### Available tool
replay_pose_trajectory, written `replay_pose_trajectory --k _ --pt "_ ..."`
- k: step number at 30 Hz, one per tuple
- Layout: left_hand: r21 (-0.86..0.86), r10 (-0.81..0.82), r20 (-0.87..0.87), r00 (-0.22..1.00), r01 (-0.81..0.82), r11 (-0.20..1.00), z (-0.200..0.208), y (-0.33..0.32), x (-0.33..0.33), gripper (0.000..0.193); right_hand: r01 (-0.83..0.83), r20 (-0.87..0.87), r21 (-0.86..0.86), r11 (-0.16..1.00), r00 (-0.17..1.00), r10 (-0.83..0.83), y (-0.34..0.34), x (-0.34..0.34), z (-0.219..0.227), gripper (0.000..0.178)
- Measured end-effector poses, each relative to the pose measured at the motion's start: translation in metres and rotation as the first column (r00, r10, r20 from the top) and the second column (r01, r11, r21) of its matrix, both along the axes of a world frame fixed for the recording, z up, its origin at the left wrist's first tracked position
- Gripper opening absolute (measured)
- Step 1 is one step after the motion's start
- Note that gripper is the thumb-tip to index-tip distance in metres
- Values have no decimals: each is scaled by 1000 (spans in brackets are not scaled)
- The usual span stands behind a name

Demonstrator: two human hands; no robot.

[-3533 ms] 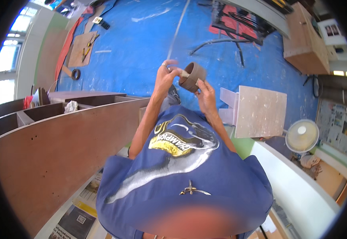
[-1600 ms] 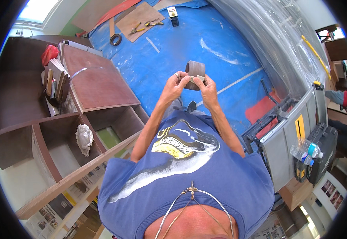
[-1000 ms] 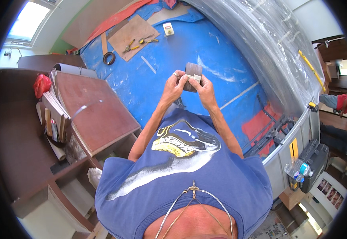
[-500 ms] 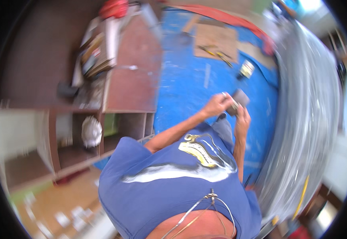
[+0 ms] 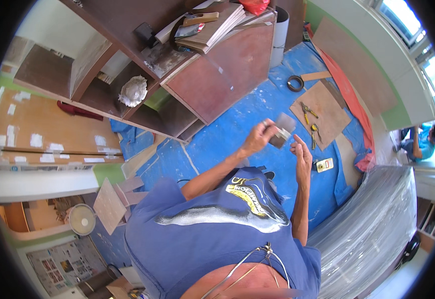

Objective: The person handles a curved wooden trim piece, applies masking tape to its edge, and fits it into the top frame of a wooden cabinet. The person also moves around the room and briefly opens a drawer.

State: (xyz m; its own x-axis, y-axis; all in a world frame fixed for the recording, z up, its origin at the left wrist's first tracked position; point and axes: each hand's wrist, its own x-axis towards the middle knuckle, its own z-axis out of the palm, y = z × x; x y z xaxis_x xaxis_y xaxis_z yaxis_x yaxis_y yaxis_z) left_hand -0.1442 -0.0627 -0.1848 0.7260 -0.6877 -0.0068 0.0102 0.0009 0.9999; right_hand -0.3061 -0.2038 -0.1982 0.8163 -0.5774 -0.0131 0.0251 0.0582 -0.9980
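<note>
My left hand [image 5: 258, 139] is closed on a flat grey rectangular scraper [image 5: 286, 122], held above the blue floor sheet. A pale strip crosses the middle of this piece, and its lower part looks darker. Just right of it is my right hand [image 5: 302, 153], index finger stretched out towards the scraper's edge and the other fingers loosely bent. I see nothing held in that hand; whether a fingertip touches the scraper I cannot tell.
Brown cabinet [image 5: 222, 84] stands left, with boards [image 5: 222, 30] on top and a crumpled bowl-shaped thing [image 5: 133, 91] in one compartment. Yellow-handled pliers [image 5: 308, 112] lie on brown board [image 5: 327, 107]. Tape roll [image 5: 295, 83] and pale bottle [image 5: 324, 165] are nearby. Plastic-wrapped bulk [image 5: 372, 219] stands right; another person [image 5: 421, 142] is beyond.
The view has swung round, so the cabinet and floor items appear shifted. My right hand has come away from the scraper a little; my left hand still holds it.
</note>
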Motion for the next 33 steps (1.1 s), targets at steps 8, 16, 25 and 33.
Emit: replay_pose_trajectory --k 8,16,25,33 --pt "-128 643 508 573 -688 714 61 100 143 23 87 -138 38 996 987 -81 -34 26 -39 44" --pt "-85 263 965 15 -928 362 70 173 301 16 -128 -374 -186 974 926 50 -46 73 -78 40" --pt "162 3 986 167 -959 233 26 195 377 17 -187 -456 -377 907 890 -7 -33 182 -63 34" --pt "16 238 965 110 -932 363 45 176 370 32 -359 -551 -426 831 831 76 -13 236 -51 31"
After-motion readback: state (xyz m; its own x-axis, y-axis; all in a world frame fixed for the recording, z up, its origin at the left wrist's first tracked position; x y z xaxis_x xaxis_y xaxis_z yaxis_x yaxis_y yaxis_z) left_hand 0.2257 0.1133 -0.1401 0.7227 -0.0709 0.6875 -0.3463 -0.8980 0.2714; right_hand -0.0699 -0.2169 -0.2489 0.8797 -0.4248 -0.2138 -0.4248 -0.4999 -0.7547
